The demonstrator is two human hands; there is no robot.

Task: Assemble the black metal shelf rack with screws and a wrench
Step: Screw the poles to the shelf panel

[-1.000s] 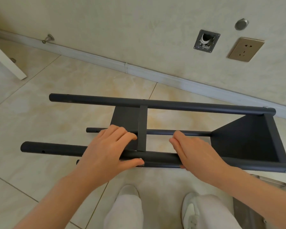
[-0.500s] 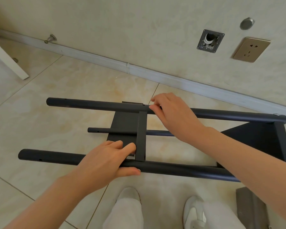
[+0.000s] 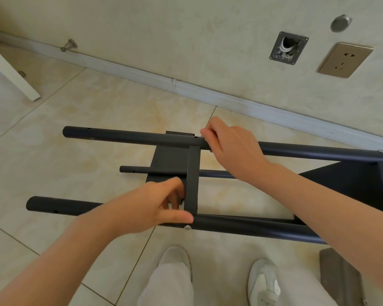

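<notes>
The black metal shelf rack lies on its side on the tiled floor, its round poles running left to right. A middle shelf panel spans between the far pole and the near pole. My left hand grips the near pole beside that panel, thumb along the pole above a silver screw head. My right hand is on the far pole at the panel's upper corner, fingertips pinched at the joint; what they pinch is hidden. A second shelf is fixed at the right end.
The wall and white baseboard run close behind the rack, with a socket and an open wall box. A white furniture leg stands at far left. A grey object lies at lower right beside my feet.
My right hand left the near pole, reached over to the far pole, and has settled at the panel's upper corner. My left hand stayed on the near pole, its fingers shifting slightly.
</notes>
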